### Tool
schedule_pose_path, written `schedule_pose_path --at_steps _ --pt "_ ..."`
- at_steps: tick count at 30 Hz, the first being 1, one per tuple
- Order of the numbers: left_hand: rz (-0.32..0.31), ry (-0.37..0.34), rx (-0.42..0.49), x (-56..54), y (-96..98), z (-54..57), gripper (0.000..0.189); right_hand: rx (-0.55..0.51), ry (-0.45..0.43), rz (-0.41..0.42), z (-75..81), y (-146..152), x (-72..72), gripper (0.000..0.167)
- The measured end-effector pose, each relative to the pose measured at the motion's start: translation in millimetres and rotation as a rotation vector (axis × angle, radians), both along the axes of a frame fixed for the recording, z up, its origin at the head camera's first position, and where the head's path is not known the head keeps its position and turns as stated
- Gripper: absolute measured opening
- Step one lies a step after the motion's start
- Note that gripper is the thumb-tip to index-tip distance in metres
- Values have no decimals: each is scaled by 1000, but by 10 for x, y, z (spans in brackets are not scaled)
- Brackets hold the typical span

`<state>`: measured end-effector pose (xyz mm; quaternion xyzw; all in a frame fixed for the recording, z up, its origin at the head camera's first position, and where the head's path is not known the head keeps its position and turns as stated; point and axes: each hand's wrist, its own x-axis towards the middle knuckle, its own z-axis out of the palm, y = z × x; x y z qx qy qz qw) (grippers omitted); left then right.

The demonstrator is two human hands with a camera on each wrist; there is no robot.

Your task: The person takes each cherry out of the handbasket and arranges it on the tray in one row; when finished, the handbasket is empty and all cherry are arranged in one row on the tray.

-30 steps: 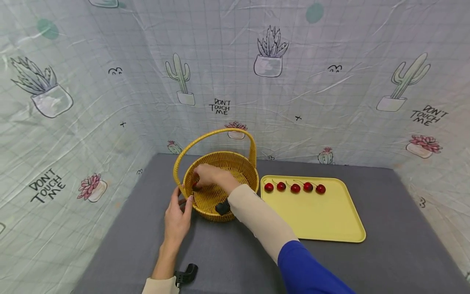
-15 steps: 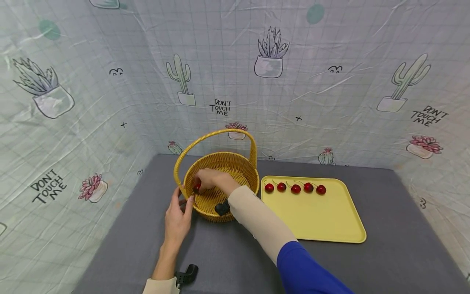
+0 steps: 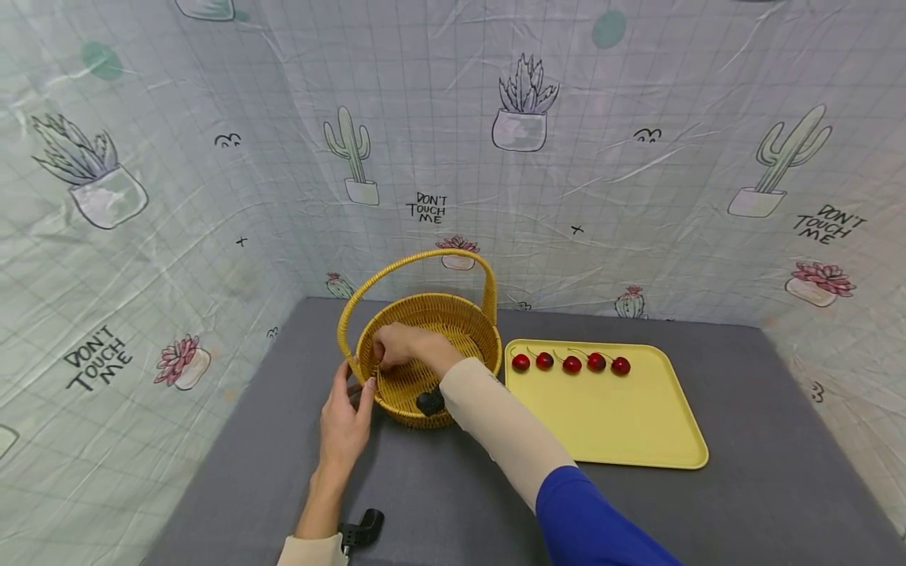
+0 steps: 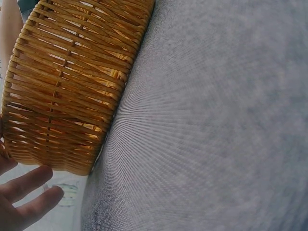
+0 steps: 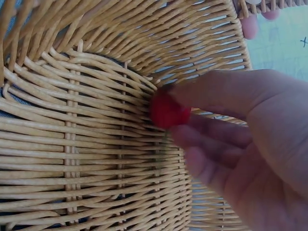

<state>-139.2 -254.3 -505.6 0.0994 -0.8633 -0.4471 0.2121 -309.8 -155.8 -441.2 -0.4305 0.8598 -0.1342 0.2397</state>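
Observation:
A round yellow wicker basket with a tall arched handle stands on the table. My right hand reaches inside it, at the left wall. In the right wrist view its thumb and fingers pinch a red cherry, low down where wall and woven bottom meet; in the head view the hand hides this cherry. My left hand holds the basket's left rim by the handle's foot, thumb on the near side. The left wrist view shows some of its fingers stretched beside the outer wall.
Right of the basket lies a yellow tray, with several stemmed cherries in a row along its far edge. A printed cloth hangs behind and at the sides of the grey table.
Inside the basket my right hand has shifted slightly; its cherry, seen below the fingers half a second ago in the head view, is now hidden there. My left hand keeps its place.

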Motion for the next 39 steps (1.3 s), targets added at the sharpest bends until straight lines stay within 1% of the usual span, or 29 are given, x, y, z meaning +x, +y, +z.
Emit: schedule_pose_path --at_steps 3,6,10,16,20,27,32,35,39 --pt "3 3 0 -4 1 -3 65 40 -27 8 2 0 20 13" --pt "7 4 -4 -2 2 -2 65 61 -35 8 -3 4 35 18" --pt "8 1 -5 5 5 6 65 63 -41 10 0 17 46 24" --pt "4 2 -7 20 16 10 65 54 -62 34 58 76 55 31" --pt "6 12 -9 23 12 10 64 32 -54 50 135 121 27 29" --pt "4 17 -4 10 14 9 64 -5 -11 50 299 234 -16 16" --pt "2 24 -7 -12 8 -1 64 -61 -8 33 406 362 -8 20" --pt "6 23 -11 -14 2 -11 64 -95 4 51 463 457 14 24" --pt "6 26 -8 -14 2 -18 64 -116 53 79 545 613 55 25"
